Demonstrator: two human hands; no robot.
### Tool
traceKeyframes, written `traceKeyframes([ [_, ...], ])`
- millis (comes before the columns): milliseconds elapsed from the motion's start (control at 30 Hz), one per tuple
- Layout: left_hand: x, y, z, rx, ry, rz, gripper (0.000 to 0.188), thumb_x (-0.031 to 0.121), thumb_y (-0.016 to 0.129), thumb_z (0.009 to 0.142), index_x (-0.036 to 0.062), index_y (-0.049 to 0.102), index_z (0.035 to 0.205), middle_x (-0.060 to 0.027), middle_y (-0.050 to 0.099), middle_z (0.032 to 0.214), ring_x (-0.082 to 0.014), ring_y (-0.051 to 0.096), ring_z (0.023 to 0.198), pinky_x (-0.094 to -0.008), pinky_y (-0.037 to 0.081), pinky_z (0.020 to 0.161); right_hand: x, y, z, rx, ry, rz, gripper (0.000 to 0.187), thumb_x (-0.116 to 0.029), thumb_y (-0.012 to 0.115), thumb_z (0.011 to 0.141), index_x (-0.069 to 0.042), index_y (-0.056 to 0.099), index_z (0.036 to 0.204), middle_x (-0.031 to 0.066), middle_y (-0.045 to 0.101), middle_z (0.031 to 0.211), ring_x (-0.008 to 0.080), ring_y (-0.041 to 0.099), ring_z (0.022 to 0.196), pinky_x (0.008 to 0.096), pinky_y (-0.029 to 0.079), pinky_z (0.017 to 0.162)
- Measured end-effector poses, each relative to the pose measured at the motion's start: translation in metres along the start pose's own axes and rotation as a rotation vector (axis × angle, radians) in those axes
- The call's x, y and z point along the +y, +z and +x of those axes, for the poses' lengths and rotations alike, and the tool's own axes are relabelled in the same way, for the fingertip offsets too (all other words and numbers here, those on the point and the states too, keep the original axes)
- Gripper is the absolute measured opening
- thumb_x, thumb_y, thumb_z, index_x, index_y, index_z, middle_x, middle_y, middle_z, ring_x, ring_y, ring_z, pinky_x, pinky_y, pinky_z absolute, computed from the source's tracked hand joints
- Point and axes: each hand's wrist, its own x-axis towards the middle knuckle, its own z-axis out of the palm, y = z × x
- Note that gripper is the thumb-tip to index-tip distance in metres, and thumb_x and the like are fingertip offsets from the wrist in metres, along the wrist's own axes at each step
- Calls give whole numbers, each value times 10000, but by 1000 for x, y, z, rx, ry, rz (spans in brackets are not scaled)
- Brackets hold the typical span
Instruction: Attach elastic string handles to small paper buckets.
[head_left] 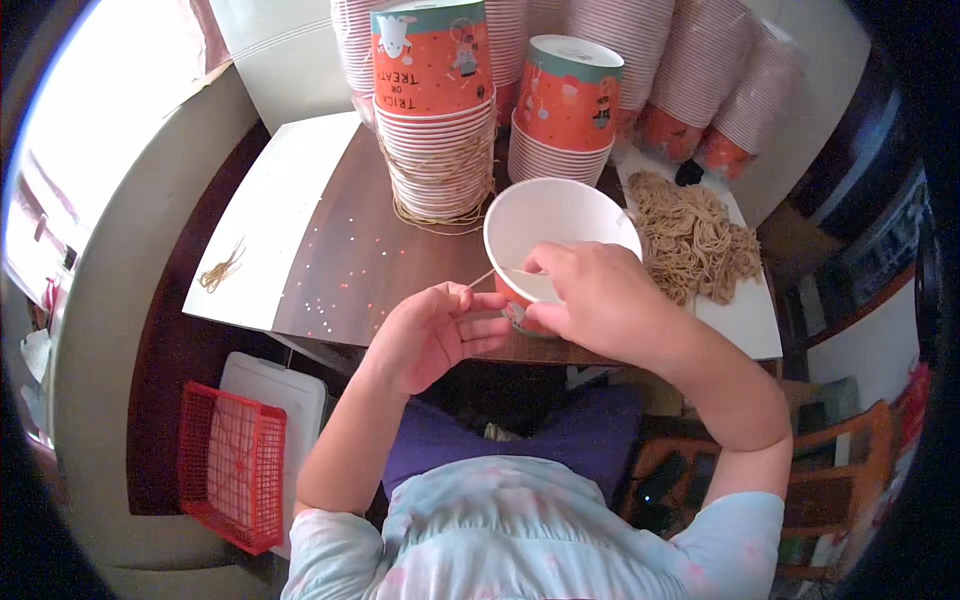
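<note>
A white-lined paper bucket (562, 205) with an orange printed outside stands at the table's near edge, its mouth tilted toward me. A thin tan cord (482, 281) crosses the bucket's left rim. Outside the rim, my left hand (430, 338) pinches the cord between thumb and forefinger, the other fingers stretched toward the bucket. My right hand (615, 305) reaches over the near rim; its fingertips are closed on the cord inside the mouth, while the thumb lies near the outer wall. The exact grip of the right fingertips is partly hidden.
Behind stand upturned stacks of orange buckets, one stack (435, 150) draped with cords, another stack (565, 110) beside it. A tangled cord pile (695, 235) lies right. Small white bits dot the brown tabletop (345, 215). A red plastic basket (232, 465) sits low at left.
</note>
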Motion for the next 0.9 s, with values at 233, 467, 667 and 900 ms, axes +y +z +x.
traceKeyframes([
  [233, -31, 11, -3, -117, 147, -133, 175, 176, 404, 924, 67, 516, 845, -177, 584, 1164, -289, 559, 1095, -413, 414, 979, -5, 37, -13, 634, -298, -330, 196, -112, 584, 752, -41, 575, 935, 65, 535, 765, 233, 544, 675, 363, 441, 626],
  [467, -43, 35, -6, -29, 294, -203, 120, 158, 484, 894, 57, 539, 925, -93, 600, 1071, -186, 564, 974, -360, 423, 901, -8, 51, -20, 668, -530, -107, 251, -103, 567, 771, -39, 596, 1012, 51, 586, 832, 199, 569, 755, 339, 444, 705],
  [667, -39, 14, -22, 326, 635, 831, 50, 42, 552, 865, 11, 589, 878, -56, 556, 980, -130, 536, 850, -250, 419, 812, -3, 25, -19, 591, -534, -29, 238, -74, 571, 766, -41, 579, 1001, 82, 595, 872, 261, 583, 769, 392, 446, 714],
  [900, -1, 24, -4, 104, 383, 281, 98, 78, 540, 903, 13, 610, 929, -94, 646, 1016, -57, 549, 667, -214, 442, 632, 0, -10, 11, 393, -522, 94, 180, -11, 653, 724, -37, 626, 901, 94, 612, 802, 288, 598, 762, 359, 470, 683],
])
